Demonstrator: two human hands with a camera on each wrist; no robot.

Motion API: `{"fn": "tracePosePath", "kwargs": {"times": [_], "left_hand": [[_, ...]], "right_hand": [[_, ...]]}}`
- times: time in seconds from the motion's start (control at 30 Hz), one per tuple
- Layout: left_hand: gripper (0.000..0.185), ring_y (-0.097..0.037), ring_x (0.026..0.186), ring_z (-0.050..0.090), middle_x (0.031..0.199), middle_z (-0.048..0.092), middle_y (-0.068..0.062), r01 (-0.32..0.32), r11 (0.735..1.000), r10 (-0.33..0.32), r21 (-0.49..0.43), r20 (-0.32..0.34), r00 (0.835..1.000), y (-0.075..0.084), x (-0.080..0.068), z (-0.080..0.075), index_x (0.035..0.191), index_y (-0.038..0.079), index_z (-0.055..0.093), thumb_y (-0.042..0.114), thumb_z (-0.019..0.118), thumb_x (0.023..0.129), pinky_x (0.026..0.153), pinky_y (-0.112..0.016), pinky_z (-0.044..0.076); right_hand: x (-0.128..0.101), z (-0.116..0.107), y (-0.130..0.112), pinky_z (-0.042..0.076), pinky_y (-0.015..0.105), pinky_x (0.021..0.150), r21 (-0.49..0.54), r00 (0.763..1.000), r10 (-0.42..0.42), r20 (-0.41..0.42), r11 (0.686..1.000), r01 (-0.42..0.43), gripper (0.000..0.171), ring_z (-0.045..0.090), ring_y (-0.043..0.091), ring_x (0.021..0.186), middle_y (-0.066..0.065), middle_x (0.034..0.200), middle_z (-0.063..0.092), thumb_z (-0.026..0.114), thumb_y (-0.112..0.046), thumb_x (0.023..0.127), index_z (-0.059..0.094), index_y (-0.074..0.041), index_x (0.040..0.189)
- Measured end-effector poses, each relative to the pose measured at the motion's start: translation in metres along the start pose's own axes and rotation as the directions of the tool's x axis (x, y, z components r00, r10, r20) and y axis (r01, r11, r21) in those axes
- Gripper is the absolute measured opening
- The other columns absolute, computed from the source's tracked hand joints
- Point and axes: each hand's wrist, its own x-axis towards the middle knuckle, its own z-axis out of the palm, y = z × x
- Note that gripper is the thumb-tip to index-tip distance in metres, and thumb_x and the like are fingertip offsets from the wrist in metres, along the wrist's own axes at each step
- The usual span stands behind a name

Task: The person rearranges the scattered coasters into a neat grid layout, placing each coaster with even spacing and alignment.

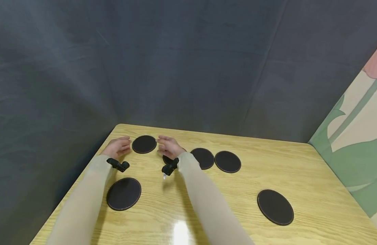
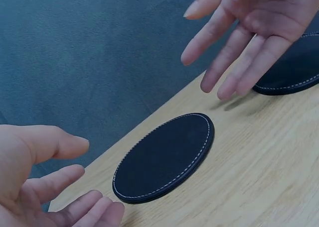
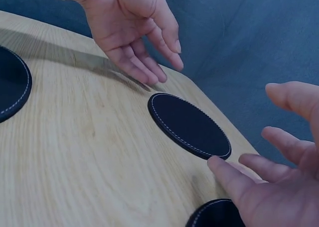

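Observation:
A round black coaster (image 1: 144,144) with pale edge stitching lies flat near the table's far left corner, between my two hands. To its left is my left hand (image 1: 117,147), palm turned inward and fingers loosely extended. My right hand (image 1: 170,146) faces it from the right side, fingers spread and relaxed. In the right wrist view, a right fingertip overlaps the near rim of that coaster (image 3: 189,126). Neither hand holds anything. Another coaster (image 1: 167,160) is partly hidden beneath the right hand and wrist.
Two coasters (image 1: 202,158) (image 1: 228,161) lie side by side right of the right wrist. One coaster (image 1: 124,194) sits near the left forearm, another (image 1: 275,207) at the front right. A dark curtain (image 1: 188,68) stands behind the wooden table (image 1: 298,163); patterned fabric (image 1: 357,136) hangs at right.

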Motion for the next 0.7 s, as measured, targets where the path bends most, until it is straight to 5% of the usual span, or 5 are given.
{"fn": "tracePosePath", "kwargs": {"times": [0.13, 0.37, 0.5, 0.6, 0.7], "left_hand": [[0.061, -0.031, 0.144, 0.023, 0.16, 0.016, -0.017, 0.02, 1.0, -0.02, -0.001, 0.017, 1.0, 0.0, 0.003, 0.004, 0.155, 0.005, 0.018, 0.007, 0.046, 0.1, 0.118, -0.039, 0.028], [0.062, -0.029, 0.146, 0.017, 0.161, 0.012, -0.015, 0.042, 0.999, -0.042, -0.007, -0.016, 0.999, 0.002, 0.006, 0.011, 0.155, 0.006, 0.018, 0.008, 0.047, 0.1, 0.119, -0.038, 0.027], [0.061, -0.029, 0.147, 0.017, 0.162, 0.012, -0.013, 0.044, 0.999, -0.044, -0.011, -0.042, 0.998, 0.001, 0.009, 0.013, 0.154, 0.004, 0.02, 0.006, 0.047, 0.099, 0.119, -0.038, 0.027], [0.061, -0.029, 0.147, 0.017, 0.161, 0.013, -0.013, 0.044, 0.999, -0.043, 0.007, -0.046, 0.998, -0.001, 0.013, 0.014, 0.153, 0.002, 0.022, 0.005, 0.049, 0.098, 0.119, -0.038, 0.027], [0.063, -0.03, 0.148, 0.016, 0.161, 0.013, -0.014, 0.043, 0.998, -0.042, 0.047, -0.032, 0.999, -0.002, 0.015, 0.017, 0.153, 0.0, 0.022, 0.005, 0.05, 0.097, 0.118, -0.039, 0.029]], "right_hand": [[0.006, 0.002, 0.005, 0.043, 0.036, 0.101, 0.048, 0.999, 0.013, 0.035, 0.999, -0.014, 0.061, 0.023, 0.011, 0.052, -0.006, 0.054, 0.027, 0.053, -0.016, 0.1, 0.024, -0.01, 0.154], [0.012, 0.005, 0.011, 0.04, 0.045, 0.111, 0.019, 1.0, 0.0, 0.023, 1.0, -0.001, 0.063, 0.022, 0.01, 0.05, -0.006, 0.053, 0.026, 0.056, -0.017, 0.099, 0.025, -0.008, 0.154], [0.012, 0.007, 0.012, 0.041, 0.044, 0.11, 0.009, 1.0, 0.006, -0.015, 1.0, -0.006, 0.061, 0.057, 0.013, 0.102, 0.002, 0.111, 0.06, 0.058, -0.017, 0.098, 0.031, -0.009, 0.152], [0.012, 0.01, 0.012, 0.042, 0.043, 0.11, -0.013, 1.0, 0.013, -0.027, 1.0, -0.013, 0.059, 0.021, 0.027, 0.146, 0.009, 0.158, 0.025, 0.058, -0.018, 0.098, 0.034, -0.009, 0.151], [0.012, 0.014, 0.012, 0.043, 0.042, 0.109, -0.04, 0.999, 0.02, -0.031, 0.999, -0.022, 0.058, 0.018, 0.03, 0.148, 0.01, 0.16, 0.023, 0.058, -0.019, 0.098, 0.035, -0.009, 0.15]]}}
